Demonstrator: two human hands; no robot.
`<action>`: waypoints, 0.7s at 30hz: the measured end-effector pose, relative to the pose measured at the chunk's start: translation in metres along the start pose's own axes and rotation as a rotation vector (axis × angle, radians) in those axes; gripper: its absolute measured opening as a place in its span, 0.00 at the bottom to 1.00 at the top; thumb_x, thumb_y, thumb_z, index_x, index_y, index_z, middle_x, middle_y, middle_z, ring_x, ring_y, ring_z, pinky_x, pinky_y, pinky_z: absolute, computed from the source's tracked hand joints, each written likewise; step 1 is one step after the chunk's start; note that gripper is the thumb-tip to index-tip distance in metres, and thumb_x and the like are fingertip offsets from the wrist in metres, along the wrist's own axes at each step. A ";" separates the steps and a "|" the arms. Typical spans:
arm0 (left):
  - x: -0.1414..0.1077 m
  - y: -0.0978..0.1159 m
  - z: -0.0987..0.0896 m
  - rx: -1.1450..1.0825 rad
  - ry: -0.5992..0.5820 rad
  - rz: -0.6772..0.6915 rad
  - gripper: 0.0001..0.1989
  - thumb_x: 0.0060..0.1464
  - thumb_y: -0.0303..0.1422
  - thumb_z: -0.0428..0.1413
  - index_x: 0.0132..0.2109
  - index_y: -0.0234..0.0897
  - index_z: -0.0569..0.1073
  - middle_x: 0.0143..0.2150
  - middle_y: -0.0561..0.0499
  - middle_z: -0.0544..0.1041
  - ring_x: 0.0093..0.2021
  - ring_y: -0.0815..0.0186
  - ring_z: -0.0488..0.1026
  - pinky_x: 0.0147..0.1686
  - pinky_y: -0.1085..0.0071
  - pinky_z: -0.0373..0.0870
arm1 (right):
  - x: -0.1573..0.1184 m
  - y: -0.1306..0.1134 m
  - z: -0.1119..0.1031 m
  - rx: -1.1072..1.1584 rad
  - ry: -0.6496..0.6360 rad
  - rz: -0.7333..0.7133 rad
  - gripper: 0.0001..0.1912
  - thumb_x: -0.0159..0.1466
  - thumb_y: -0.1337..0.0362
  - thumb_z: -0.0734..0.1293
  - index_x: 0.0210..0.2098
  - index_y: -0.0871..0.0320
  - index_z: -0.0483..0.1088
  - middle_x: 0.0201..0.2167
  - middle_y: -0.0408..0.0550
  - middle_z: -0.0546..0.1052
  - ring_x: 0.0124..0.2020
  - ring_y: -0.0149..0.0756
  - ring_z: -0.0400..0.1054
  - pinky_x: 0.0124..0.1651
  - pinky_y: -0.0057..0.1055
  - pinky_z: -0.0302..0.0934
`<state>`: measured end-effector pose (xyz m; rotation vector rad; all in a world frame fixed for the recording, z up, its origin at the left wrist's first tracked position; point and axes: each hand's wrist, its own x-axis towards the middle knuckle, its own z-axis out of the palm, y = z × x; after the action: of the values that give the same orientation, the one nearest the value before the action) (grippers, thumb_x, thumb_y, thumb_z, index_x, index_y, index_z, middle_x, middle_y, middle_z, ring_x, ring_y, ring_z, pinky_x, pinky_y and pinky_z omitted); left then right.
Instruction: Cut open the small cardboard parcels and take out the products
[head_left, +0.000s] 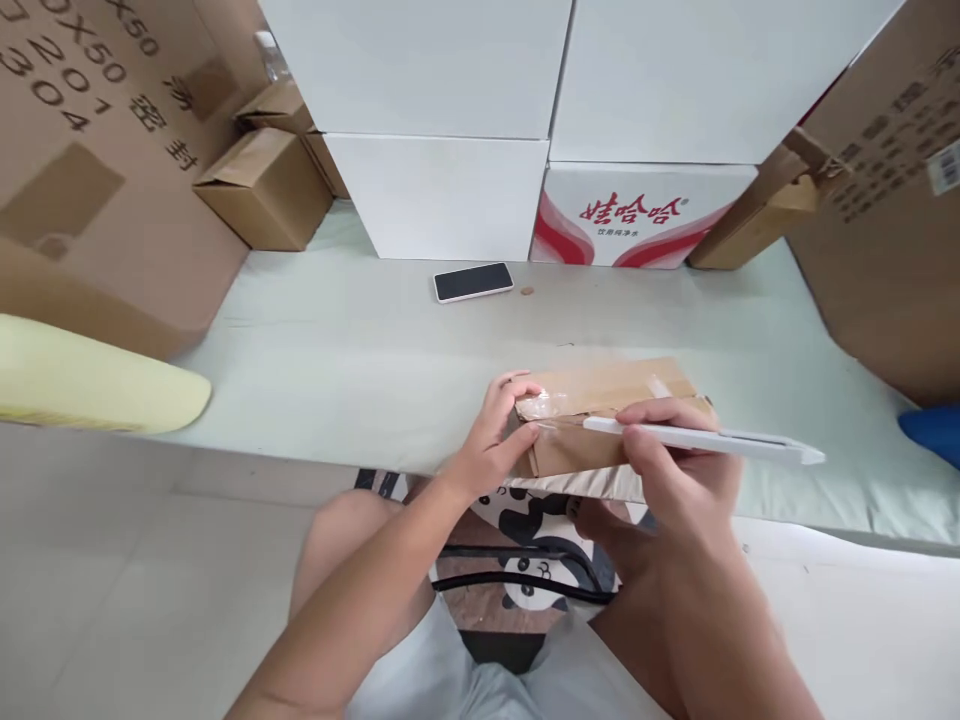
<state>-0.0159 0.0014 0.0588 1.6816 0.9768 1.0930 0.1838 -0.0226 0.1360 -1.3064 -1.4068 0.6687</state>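
Observation:
A small brown cardboard box (581,455) with clear tape across its top lies at the front edge of the cloth-covered surface (360,370). My left hand (499,440) grips its left end, thumb on the near side and fingers over the top. In my right hand (682,460) is a white box cutter (750,442), held like a pen between thumb and fingers. Its front end points left along the seam of the box top. I cannot make out the blade clearly. The right hand rests over the right end of the box.
A phone (474,283) lies beyond the box, with a small brown disc (527,291) beside it. White cartons (457,195) stack up at the back. Large cardboard boxes (97,190) flank both sides. A pale yellow roll (97,375) lies at left, a blue object (934,432) at right.

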 end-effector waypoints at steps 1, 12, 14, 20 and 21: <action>-0.001 -0.002 0.001 0.009 0.010 0.007 0.22 0.66 0.52 0.49 0.59 0.45 0.67 0.62 0.41 0.66 0.73 0.50 0.55 0.70 0.51 0.58 | 0.000 0.001 0.002 -0.007 -0.004 -0.003 0.06 0.59 0.64 0.69 0.27 0.56 0.77 0.21 0.42 0.76 0.19 0.27 0.63 0.20 0.24 0.55; -0.002 -0.004 0.004 0.023 -0.010 0.013 0.25 0.67 0.54 0.46 0.61 0.44 0.65 0.64 0.40 0.63 0.75 0.49 0.51 0.73 0.50 0.54 | -0.003 0.011 0.008 -0.043 -0.095 -0.041 0.04 0.60 0.65 0.70 0.29 0.56 0.78 0.23 0.42 0.75 0.21 0.27 0.63 0.22 0.24 0.56; -0.003 -0.005 0.004 0.019 -0.005 0.001 0.25 0.67 0.54 0.47 0.61 0.44 0.65 0.64 0.39 0.62 0.76 0.49 0.49 0.73 0.50 0.55 | -0.001 0.012 0.004 -0.068 -0.157 -0.060 0.04 0.60 0.65 0.69 0.30 0.56 0.78 0.22 0.41 0.74 0.21 0.27 0.63 0.23 0.25 0.56; -0.005 -0.005 0.004 0.000 -0.007 -0.015 0.25 0.65 0.53 0.50 0.61 0.44 0.64 0.64 0.39 0.59 0.76 0.47 0.47 0.72 0.48 0.56 | 0.004 0.006 0.001 -0.134 -0.227 -0.090 0.07 0.60 0.64 0.68 0.31 0.56 0.80 0.24 0.42 0.78 0.22 0.28 0.67 0.24 0.24 0.58; -0.005 -0.005 0.004 0.010 -0.006 -0.025 0.26 0.64 0.53 0.52 0.61 0.44 0.64 0.64 0.38 0.59 0.76 0.46 0.47 0.72 0.48 0.56 | 0.005 0.004 0.003 -0.143 -0.235 -0.086 0.08 0.59 0.63 0.68 0.32 0.56 0.80 0.25 0.43 0.79 0.23 0.29 0.69 0.26 0.25 0.60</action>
<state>-0.0140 -0.0025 0.0523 1.6756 0.9984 1.0677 0.1837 -0.0165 0.1327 -1.3012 -1.7181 0.6913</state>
